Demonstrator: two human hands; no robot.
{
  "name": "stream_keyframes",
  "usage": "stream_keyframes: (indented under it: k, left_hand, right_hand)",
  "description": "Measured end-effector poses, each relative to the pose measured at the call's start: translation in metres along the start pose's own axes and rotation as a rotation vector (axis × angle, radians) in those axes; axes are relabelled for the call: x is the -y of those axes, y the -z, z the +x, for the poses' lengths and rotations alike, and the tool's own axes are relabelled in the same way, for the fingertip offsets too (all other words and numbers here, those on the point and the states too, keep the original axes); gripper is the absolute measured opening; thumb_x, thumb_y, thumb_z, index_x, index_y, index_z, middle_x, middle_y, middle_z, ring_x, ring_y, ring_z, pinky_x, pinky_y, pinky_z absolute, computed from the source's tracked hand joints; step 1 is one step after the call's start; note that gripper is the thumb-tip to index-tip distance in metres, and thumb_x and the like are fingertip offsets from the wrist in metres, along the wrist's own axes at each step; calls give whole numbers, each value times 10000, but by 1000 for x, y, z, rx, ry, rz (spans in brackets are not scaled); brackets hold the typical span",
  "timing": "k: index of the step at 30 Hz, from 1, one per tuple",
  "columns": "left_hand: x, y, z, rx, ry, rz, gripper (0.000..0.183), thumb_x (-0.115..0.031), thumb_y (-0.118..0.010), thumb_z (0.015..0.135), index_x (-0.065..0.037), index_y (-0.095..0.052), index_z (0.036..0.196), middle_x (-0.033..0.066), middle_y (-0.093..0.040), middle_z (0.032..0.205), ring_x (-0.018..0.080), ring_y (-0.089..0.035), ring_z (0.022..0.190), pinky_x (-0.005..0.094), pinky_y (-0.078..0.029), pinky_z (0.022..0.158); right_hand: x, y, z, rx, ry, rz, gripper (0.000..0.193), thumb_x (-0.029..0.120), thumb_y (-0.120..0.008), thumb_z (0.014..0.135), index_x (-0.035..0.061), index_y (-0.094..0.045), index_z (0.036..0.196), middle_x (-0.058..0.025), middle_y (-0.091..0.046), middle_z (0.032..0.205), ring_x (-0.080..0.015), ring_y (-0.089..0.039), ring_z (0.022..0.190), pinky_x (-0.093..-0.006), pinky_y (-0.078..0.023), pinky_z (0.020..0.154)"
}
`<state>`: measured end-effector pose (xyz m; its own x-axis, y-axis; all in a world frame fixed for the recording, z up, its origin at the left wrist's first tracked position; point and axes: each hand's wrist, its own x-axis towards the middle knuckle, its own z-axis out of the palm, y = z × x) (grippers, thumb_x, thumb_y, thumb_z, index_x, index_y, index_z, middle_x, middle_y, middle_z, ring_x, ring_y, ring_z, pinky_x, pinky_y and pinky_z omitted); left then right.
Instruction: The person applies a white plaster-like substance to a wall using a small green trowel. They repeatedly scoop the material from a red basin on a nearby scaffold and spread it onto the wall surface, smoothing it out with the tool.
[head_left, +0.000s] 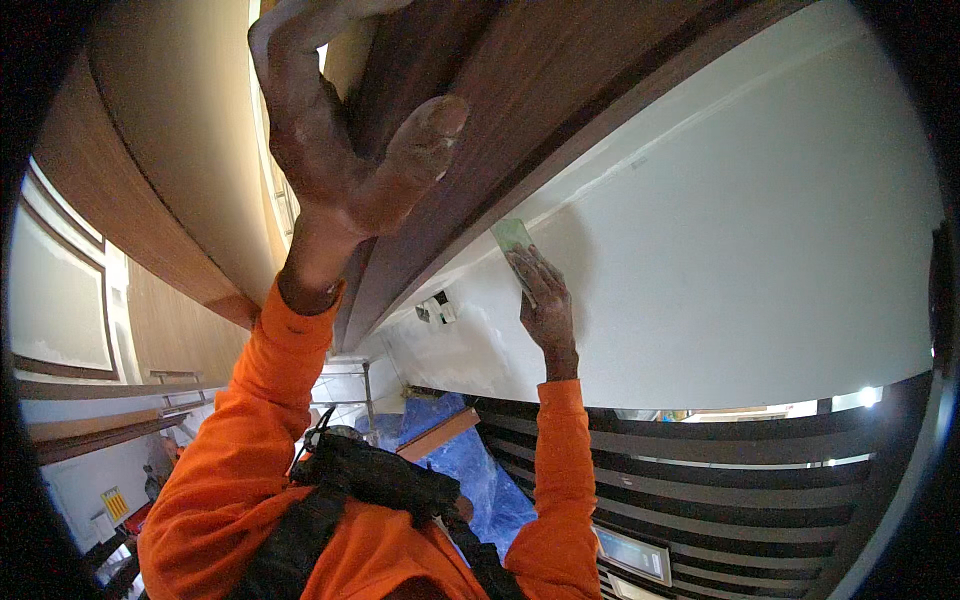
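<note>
My left hand [345,165] is raised against the dark brown wooden door frame [560,90]. Its thumb and fingers are spread wide in a curve, and the fingertips run out of view at the top. With my right hand [545,305] I press a flat, pale green piece that looks like sandpaper [512,236] onto the white wall [760,230], close beside the frame. The fingers lie over its lower part. A shadow from the hand falls on the wall to its right.
An open switch box [436,309] sits in the wall below the frame. Further down are blue plastic sheeting [480,490], a brown board [438,434] and a metal rack [345,385]. Dark slats [720,480] run along the lower right. A black strapped pack [380,475] hangs on my chest.
</note>
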<state>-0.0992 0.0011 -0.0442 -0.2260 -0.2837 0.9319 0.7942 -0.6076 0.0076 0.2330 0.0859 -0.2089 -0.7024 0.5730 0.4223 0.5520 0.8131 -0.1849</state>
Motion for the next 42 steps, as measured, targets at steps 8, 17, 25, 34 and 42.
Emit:
stream_keyframes:
  k: [8,17,25,34,42]
  left_hand:
    - [0,-3,-1,-31,44,-65,662,-409,-777,813,79,-541,1193,161,-574,1183,293,-549,1143,407,-399,1045]
    - [-14,4,-5,12,57,32,583,-381,-774,794,10,-593,1187,162,-570,1185,300,-518,1148,402,-386,1022]
    - [-15,-5,-3,-30,118,-48,568,-426,-718,850,34,-592,1158,156,-571,1162,295,-533,1132,407,-400,1005]
    - [-5,4,22,23,190,-80,541,-348,-663,850,73,-541,1168,165,-550,1150,294,-536,1113,455,-406,1021]
    - [-4,1,40,-7,236,-61,499,-281,-605,849,80,-530,1185,172,-557,1152,301,-545,1106,472,-431,1000]
  right_hand:
    - [10,96,80,-580,-14,130,439,71,-505,914,45,-554,1350,-203,-587,1334,-385,-579,1215,-446,-419,1055]
    - [-12,-11,1,-158,-69,262,619,-57,-526,818,109,-502,1414,-151,-499,1447,-335,-467,1341,-404,-354,1122]
    - [30,18,45,-336,-493,1288,401,164,-430,979,-113,-451,1270,-249,-556,1247,-374,-575,1166,-493,-513,1015]
    - [107,190,156,-448,-209,1658,292,122,-450,982,-70,-523,1189,-237,-568,1224,-343,-597,1121,-434,-514,1027]
    - [72,172,140,-378,182,-10,663,60,-671,786,228,-489,1401,-88,-476,1456,-312,-460,1322,-419,-388,1139]
